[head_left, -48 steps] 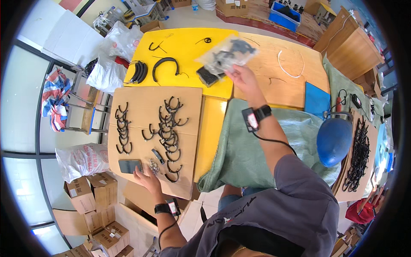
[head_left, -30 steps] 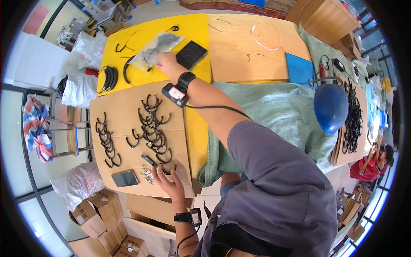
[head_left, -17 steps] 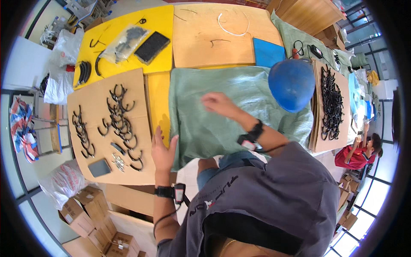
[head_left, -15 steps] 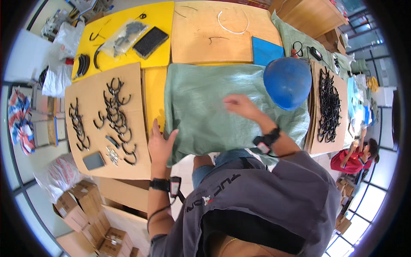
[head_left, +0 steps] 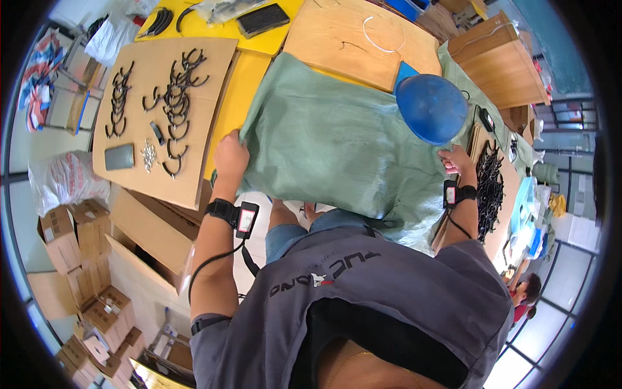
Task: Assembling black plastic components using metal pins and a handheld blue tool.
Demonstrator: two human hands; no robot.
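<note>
A green woven plastic sheet lies spread over the table in front of me, its front edge hanging toward my legs. My left hand is closed on the sheet's left edge, beside the yellow tabletop. On the right side, my right hand has its fingers curled on the sheet; the gripped part is mostly hidden. Just beyond that hand, a blue dome-shaped thing rests on the sheet's far right part.
Cardboard at left bears black curved pieces, a dark flat rectangle and small metal parts. More black pieces are heaped at right. A wooden board with a white loop lies beyond. Cartons stand at lower left.
My left hand has gone from spread fingers to a grip on the sheet's left edge. My right hand has moved from above the middle to its right side. The view has shifted.
</note>
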